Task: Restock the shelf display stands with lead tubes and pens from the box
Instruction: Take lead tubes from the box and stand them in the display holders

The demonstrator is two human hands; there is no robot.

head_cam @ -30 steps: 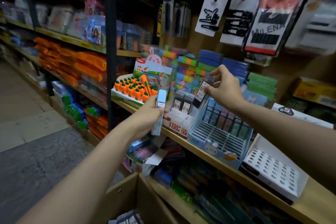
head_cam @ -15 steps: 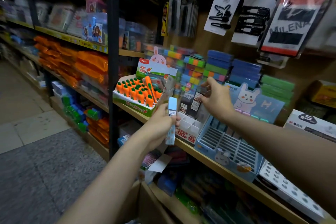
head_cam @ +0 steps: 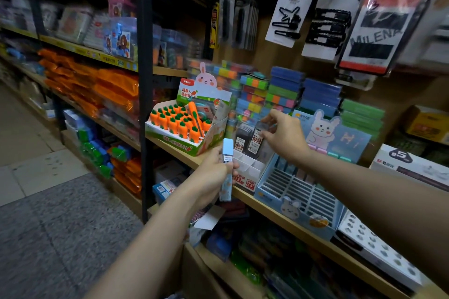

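Observation:
My left hand grips a light-blue lead tube upright in front of the shelf edge. My right hand pinches a black lead tube by its top, its lower end down in the white compartment stand, beside another black tube. Just right of that stand sits a blue slotted display stand with a bunny card behind it. The stock box is out of view.
A carrot-pen display stands left of the white stand. Stacked coloured boxes line the shelf's back. A white holed tray lies at the right. Hair-clip cards hang above. A black upright post divides the shelving.
My right hand has carried the black tube down from above into the white stand. My left hand with the blue tube has stayed in front of the shelf edge.

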